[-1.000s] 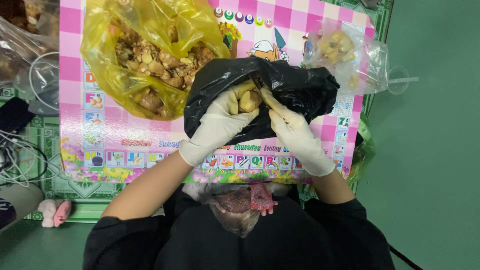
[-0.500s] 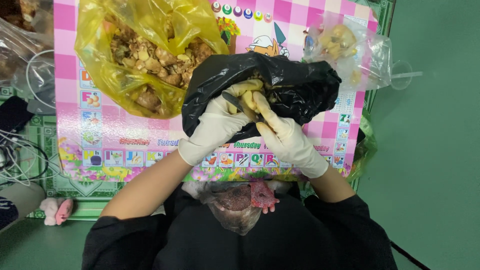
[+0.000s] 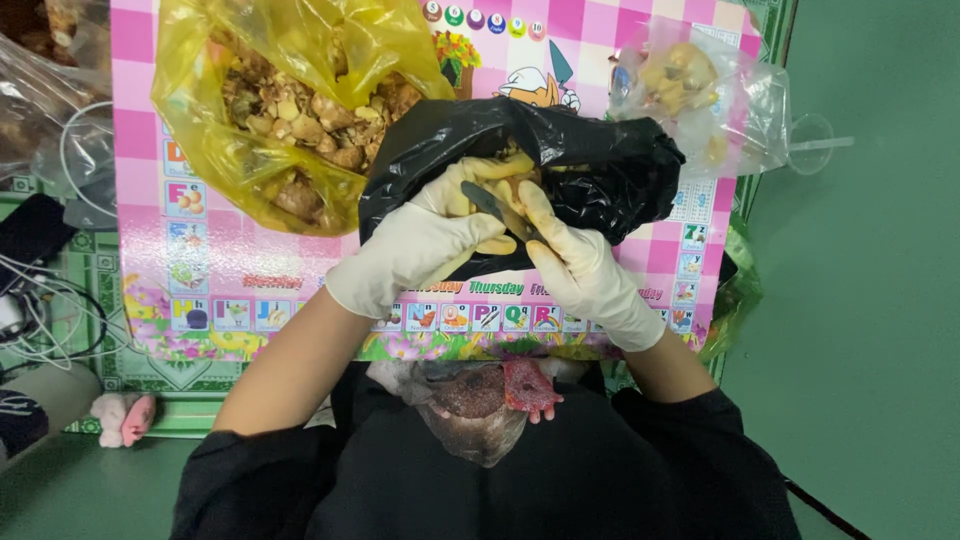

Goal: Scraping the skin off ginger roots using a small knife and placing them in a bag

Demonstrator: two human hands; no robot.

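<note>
Both my hands wear cream rubber gloves and meet over an open black plastic bag [image 3: 610, 170] on a pink checkered mat [image 3: 150, 250]. My left hand [image 3: 420, 245] grips a pale yellow, knobbly piece [image 3: 492, 172] at the bag's mouth. My right hand [image 3: 585, 275] holds a small knife [image 3: 487, 205], its dark blade laid against that piece. More pale pieces lie inside the black bag, mostly hidden by my hands.
A yellow plastic bag [image 3: 300, 100] full of brown and tan scraps lies open at the upper left. A clear bag [image 3: 700, 90] with a few pale pieces sits at the upper right. Cables [image 3: 50, 300] lie at the left; green floor [image 3: 860, 300] at the right.
My right hand has closed in on the left and brought the knife blade onto the pale piece. The left hand has turned the piece slightly.
</note>
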